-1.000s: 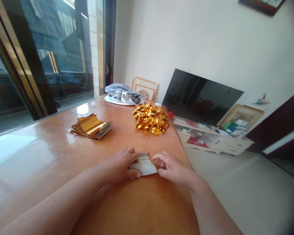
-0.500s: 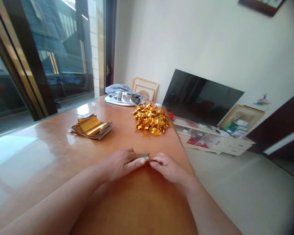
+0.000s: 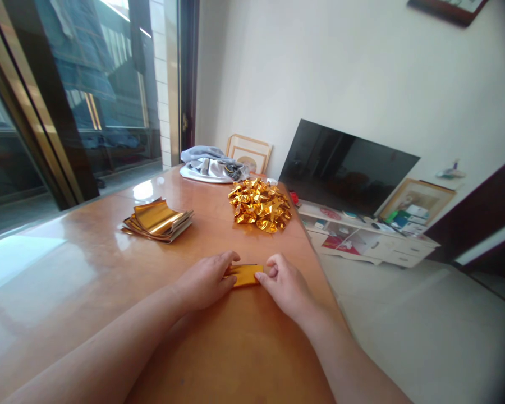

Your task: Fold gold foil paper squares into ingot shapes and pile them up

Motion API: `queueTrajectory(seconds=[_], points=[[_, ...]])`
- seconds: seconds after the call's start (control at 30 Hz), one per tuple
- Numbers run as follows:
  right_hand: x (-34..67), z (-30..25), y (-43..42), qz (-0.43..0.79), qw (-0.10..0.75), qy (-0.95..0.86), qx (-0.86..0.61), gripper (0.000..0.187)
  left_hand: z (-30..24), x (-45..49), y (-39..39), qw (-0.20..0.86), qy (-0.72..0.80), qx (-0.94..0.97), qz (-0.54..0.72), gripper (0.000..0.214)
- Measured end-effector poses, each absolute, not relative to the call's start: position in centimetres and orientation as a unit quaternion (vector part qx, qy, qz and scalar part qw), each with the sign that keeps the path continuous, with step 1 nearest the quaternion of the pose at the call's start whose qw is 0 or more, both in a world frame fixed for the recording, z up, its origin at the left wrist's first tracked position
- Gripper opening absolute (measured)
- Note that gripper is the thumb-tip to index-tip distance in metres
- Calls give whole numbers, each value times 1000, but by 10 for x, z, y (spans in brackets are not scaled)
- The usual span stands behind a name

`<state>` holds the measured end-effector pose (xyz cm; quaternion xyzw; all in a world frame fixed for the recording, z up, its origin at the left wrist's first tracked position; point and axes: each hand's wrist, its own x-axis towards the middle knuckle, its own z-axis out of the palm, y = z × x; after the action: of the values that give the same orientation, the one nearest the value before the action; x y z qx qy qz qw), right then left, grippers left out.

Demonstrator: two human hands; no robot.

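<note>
A small folded strip of shiny gold foil paper lies on the wooden table in front of me. My left hand holds its left end, with the thumb on the near side and the fingers partly hidden behind it. At the right end, my right hand has its thumb against the foil and its index finger bent just above. Farther off to the left is a stack of loose gold foil sheets. Beyond my hands sits a heap of folded gold foil pieces.
The glossy table has its right edge close to my right forearm. Bundled grey-blue cloth lies at the far end, near leaning frames. A television stands on a low white cabinet; a glass door is at left.
The foil paper showed a pale side and a narrow edge; now a flat gold face is up between my hands. My right hand's fingers have lifted slightly.
</note>
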<state>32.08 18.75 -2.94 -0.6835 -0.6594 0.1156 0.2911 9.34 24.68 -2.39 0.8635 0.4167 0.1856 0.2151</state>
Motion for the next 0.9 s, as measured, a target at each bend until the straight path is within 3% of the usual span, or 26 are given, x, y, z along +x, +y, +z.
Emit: queueTrajectory(seconds=[0.1,0.23,0.4,0.9], points=[[310,-12,176,33,277,-718,-637,12,-23,95,246,210,407,867,194,33],[294,1,164,13,193,-799,-569,18,-23,96,245,218,395,869,202,23],[285,0,158,34,118,-815,-566,24,-27,95,246,217,393,868,213,30],[284,4,151,71,100,-815,-566,31,-19,93,241,184,358,899,172,15]])
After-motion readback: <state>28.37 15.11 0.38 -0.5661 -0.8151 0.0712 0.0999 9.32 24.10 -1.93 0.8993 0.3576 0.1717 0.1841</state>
